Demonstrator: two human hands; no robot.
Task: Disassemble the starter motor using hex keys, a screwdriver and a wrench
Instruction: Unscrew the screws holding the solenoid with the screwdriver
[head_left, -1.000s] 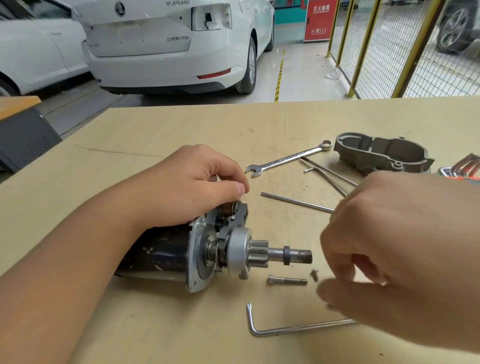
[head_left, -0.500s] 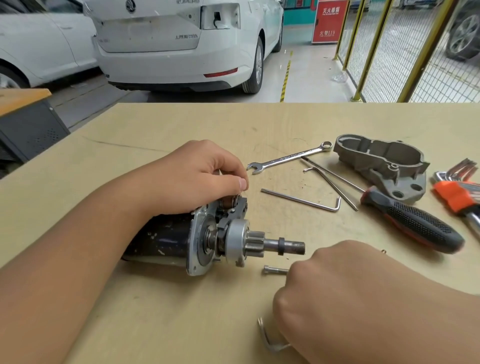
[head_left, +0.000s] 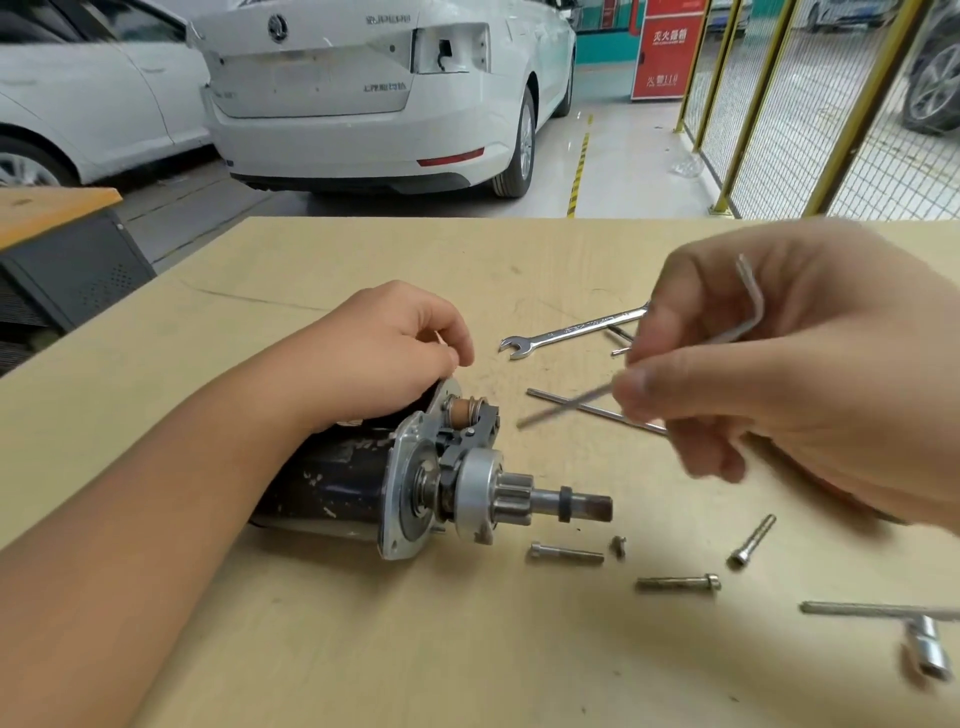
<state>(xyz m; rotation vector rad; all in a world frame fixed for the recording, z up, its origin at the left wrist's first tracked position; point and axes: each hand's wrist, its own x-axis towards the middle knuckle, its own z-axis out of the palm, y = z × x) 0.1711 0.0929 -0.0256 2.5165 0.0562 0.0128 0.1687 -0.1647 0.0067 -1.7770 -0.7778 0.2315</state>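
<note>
- The left hand (head_left: 384, 353), fingers loosely curled, rests on the starter motor (head_left: 405, 478).
- The right hand (head_left: 769, 384) pinches a hex key (head_left: 748, 306).
- The wrench (head_left: 571, 332) carries unreadable lettering.

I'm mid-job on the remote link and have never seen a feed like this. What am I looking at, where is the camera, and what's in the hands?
There is one view, from a camera worn on a person's head, looking down at a wooden table. No machine here: two bare hands do the work. The left hand rests on the starter motor, which lies on its side, pinion and shaft pointing right. The right hand is raised and pinches a hex key, blurred. On the table lie a wrench, another hex key, three loose bolts and a small screw in front of the shaft, and a T-shaped socket tool at right.
</note>
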